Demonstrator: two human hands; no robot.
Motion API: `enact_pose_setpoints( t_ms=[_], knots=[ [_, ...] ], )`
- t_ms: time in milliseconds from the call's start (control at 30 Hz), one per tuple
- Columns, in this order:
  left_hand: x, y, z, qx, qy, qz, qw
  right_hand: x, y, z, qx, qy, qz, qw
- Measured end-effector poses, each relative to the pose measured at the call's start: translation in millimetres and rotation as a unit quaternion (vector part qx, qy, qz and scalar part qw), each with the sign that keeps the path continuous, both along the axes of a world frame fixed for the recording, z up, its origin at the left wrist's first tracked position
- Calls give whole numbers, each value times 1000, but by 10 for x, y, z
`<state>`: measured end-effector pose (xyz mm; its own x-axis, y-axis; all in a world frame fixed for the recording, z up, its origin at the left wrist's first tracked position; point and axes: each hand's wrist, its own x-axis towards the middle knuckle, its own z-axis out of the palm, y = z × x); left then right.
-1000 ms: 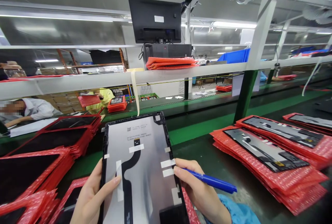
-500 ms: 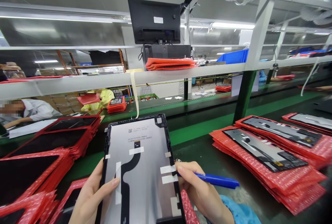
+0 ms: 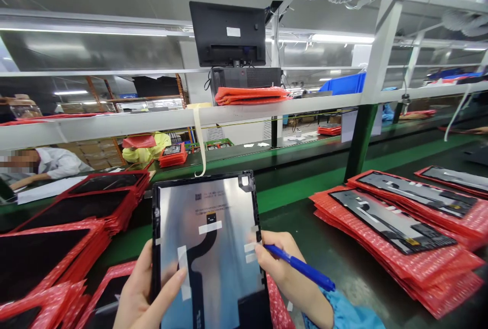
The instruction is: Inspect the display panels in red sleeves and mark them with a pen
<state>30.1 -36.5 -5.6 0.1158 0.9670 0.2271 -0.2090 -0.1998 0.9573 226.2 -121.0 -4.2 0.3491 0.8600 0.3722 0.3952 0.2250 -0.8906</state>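
Observation:
A tablet screen panel (image 3: pixel 232 247) is held up in front of me, its silver back with a black ribbon cable (image 3: pixel 196 278) and white tape strips turned toward me. My left hand (image 3: pixel 147 288) grips its left edge, the thumb lying on the back near a tape strip (image 3: pixel 184 273). At the right edge, my right hand (image 3: pixel 284 268) pinches a blue pen (image 3: pixel 305 267), and its fingers touch the panel's rim beside two short tape pieces. The pen points down to the right. The panel's lower end runs out of view.
Stacks of panels on red bubble bags stand at right (image 3: pixel 396 222) and left (image 3: pixel 41 252). A white shelf rail (image 3: pixel 152 119) crosses ahead, with a tape strip (image 3: pixel 200 141) hanging from it. Above are a monitor (image 3: pixel 229 34) and red bags (image 3: pixel 251 96). A co-worker (image 3: pixel 57 163) leans at far left.
The panel has turned and shifted slightly right, tilting so its back reflects blue. My right hand has moved a little with the pen, which now slopes more steeply.

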Motion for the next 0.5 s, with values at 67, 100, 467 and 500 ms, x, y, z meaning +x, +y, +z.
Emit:
enact_pose_setpoints(
  t_ms=[67,100,467,500],
  knots=[
    [44,-53,18,10,8,1,1000,25,54,16,2,-1,11,1000],
    [66,-75,31,13,9,4,1000,39,77,13,5,0,14,1000],
    [193,-5,-190,315,128,75,937,54,66,-66,103,373,155,909],
    [230,-7,-197,353,117,42,927,35,46,-58,91,409,203,885]
  ],
)
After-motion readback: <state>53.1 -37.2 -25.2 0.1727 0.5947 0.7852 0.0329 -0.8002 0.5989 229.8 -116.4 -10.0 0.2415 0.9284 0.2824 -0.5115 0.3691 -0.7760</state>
